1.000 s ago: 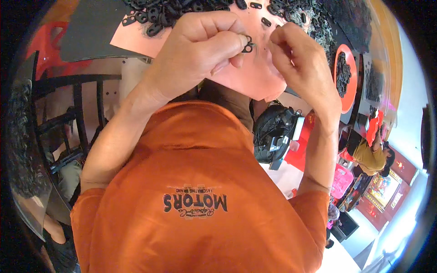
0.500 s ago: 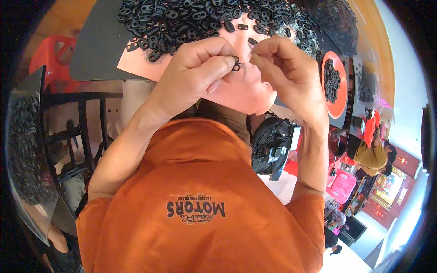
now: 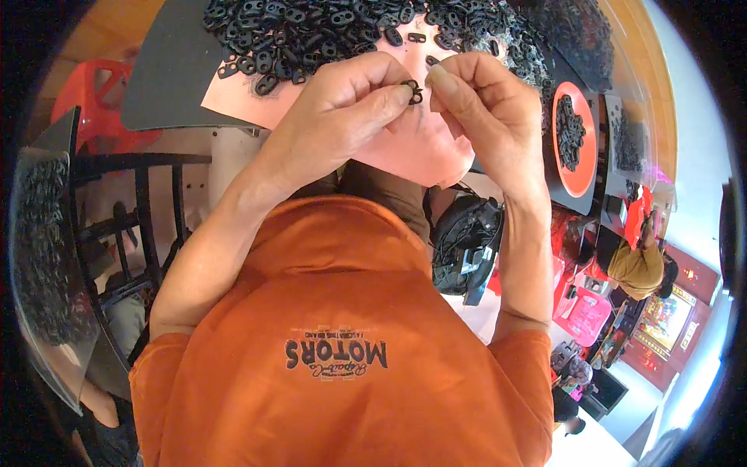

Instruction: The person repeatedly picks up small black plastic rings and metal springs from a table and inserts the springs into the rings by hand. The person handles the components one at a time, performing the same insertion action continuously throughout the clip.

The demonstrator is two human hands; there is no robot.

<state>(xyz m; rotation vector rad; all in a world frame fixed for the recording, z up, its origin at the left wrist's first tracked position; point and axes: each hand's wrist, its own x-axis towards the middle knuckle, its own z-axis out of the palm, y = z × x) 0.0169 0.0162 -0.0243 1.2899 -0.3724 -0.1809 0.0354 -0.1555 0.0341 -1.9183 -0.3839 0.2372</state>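
Observation:
My left hand [image 3: 350, 109] pinches a small black two-hole cord lock [image 3: 415, 96] between thumb and forefinger. Close to its right, my right hand [image 3: 494, 113] has thumb and forefinger pressed together; whatever is between them is too small to make out. Both hands are raised over a pink sheet [image 3: 408, 159] at the table's near edge. Beyond them lies a big heap of similar black cord lock parts [image 3: 288, 35], with a few loose ones on the sheet. Tiny silvery pieces, perhaps springs [image 3: 523, 58], are piled right of the heap.
An orange plate [image 3: 576, 187] of black parts sits on the right. Clear bags of dark pieces [image 3: 47, 257] stand at the left, beside a black metal frame [image 3: 144, 202] and a red chair [image 3: 93, 89]. A black bag [image 3: 467, 233] is below the table; a person [image 3: 634, 268] is farther right.
My left hand has shifted slightly right and away from me with the cord lock, nearer the right fingertips. The right thumb now lies more extended toward the piece.

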